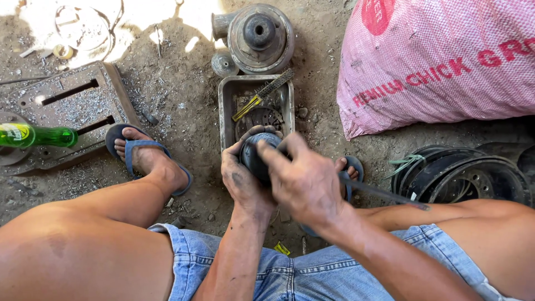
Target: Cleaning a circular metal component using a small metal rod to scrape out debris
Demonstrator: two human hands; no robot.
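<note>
I sit low with my knees apart above a dirt floor. My left hand (241, 177) wraps around a dark round metal part (256, 156) and holds it up in front of me. My right hand (304, 179) lies over the same part from the right and grips a thin dark rod-like tool (384, 194) that sticks out to the right. Most of the round part is hidden by both hands. Just beyond my hands lies a grey metal tray (225, 106) with a file with a yellow handle (262, 93) and a round finned part (257, 118).
A heavy round metal housing (259, 36) stands behind the tray. A large pink woven sack (440, 61) fills the upper right. Dark metal rims (462, 175) are stacked at right. A metal plate with slots (72, 108) and a green bottle (39, 135) lie at left. My feet wear blue sandals (139, 147).
</note>
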